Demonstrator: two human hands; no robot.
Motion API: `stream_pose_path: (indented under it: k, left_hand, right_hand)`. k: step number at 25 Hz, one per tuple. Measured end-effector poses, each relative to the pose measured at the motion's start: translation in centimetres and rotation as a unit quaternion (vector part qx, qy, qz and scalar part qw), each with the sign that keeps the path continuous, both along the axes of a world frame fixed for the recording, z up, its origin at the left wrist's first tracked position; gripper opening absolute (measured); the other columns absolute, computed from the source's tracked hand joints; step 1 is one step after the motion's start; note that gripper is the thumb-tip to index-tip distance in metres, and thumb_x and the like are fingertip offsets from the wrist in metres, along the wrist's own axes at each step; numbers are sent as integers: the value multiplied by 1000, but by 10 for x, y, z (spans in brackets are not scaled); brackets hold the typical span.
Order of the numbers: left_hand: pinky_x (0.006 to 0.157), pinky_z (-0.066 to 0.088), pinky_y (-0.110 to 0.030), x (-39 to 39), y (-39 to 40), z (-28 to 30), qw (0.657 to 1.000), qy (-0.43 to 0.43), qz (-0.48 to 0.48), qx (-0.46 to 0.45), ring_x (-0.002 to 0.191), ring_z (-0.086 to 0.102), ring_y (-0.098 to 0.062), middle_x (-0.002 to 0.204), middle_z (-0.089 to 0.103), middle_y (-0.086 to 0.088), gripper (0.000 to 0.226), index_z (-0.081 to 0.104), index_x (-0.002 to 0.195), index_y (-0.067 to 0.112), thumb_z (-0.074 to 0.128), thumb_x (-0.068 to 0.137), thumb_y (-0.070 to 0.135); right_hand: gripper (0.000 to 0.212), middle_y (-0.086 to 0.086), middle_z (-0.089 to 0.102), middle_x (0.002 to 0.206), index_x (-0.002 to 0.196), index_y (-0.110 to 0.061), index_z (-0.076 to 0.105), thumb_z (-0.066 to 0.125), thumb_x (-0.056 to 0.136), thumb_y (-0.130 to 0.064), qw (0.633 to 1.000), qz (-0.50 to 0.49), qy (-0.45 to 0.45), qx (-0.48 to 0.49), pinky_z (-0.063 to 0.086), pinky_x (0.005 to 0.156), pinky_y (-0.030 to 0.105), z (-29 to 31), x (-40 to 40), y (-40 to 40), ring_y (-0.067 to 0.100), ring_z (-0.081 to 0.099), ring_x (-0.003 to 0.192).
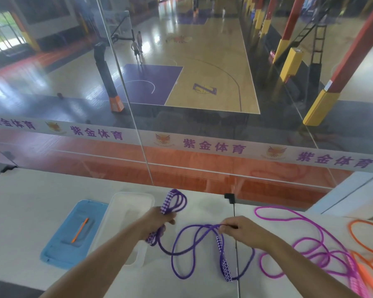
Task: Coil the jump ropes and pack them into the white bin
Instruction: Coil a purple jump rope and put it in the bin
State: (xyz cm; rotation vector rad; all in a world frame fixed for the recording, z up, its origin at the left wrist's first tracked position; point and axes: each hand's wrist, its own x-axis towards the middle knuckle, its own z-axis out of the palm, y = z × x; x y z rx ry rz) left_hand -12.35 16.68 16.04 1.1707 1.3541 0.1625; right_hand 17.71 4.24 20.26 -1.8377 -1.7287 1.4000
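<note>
My left hand grips a bunch of coiled loops of the dark purple jump rope together with one patterned handle, above the right rim of the white bin. My right hand pinches the same rope further along, just above the table. The rope's loose part lies in loops between my hands, and its second patterned handle rests on the table. A magenta jump rope lies uncoiled at the right. An orange jump rope lies at the far right edge.
A blue bin lid with an orange pen on it lies left of the bin. A glass wall rises along the table's far edge. A black bracket and a seam run down the table between the ropes.
</note>
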Motion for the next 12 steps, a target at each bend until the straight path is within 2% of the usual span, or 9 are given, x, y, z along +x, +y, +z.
stream_pose_path:
  k: [1, 2, 5, 7, 9, 12]
  left_hand:
    - [55, 47, -33, 9, -11, 2, 999, -26, -36, -28, 52, 50, -16, 95, 72, -25, 41, 69, 106, 3, 73, 90, 40]
    - [56, 47, -33, 19, -22, 6, 995, -53, -64, -50, 53, 48, -15, 91, 72, -24, 45, 72, 108, 4, 73, 89, 45]
    - [55, 44, -27, 44, -52, 18, 984, -111, -101, -95, 55, 41, -12, 75, 69, -6, 52, 76, 110, 4, 66, 94, 51]
    - [54, 41, -25, 56, -67, 20, 980, -138, -78, -120, 54, 39, -11, 72, 70, 0, 49, 71, 116, -2, 66, 96, 42]
    - [54, 40, -24, 66, -79, 15, 975, -166, -32, -143, 54, 39, -10, 79, 73, -3, 48, 66, 119, -6, 73, 93, 33]
    - [54, 37, -25, 77, -94, 5, 952, -231, 40, -197, 54, 36, -11, 84, 65, -12, 26, 73, 101, -1, 77, 88, 22]
  right_hand:
    - [21, -22, 62, 67, 87, -32, 71, 56, 100, -39, 1000, -1, 2, 12, 39, 61, 10, 4, -6, 4, -6, 52, 61]
    - [21, -22, 63, 70, 85, -34, 69, 55, 101, -39, 1000, -5, -1, 29, 41, 63, 10, 5, -11, 8, -6, 55, 64]
    - [21, -18, 67, 78, 90, -32, 70, 53, 102, -35, 995, -57, -23, 74, 42, 67, 10, 2, -19, 17, -7, 59, 70]
    - [22, -15, 71, 89, 93, -28, 71, 52, 103, -34, 991, -96, -26, 90, 47, 76, 15, -4, -18, 21, -3, 63, 82]
    - [23, -11, 72, 94, 96, -27, 72, 51, 103, -35, 989, -115, -11, 91, 50, 82, 22, -6, -20, 25, 5, 65, 88]
    - [24, -12, 71, 89, 100, -25, 73, 51, 103, -35, 989, -125, -6, 85, 47, 76, 17, -7, -29, 31, 5, 65, 85]
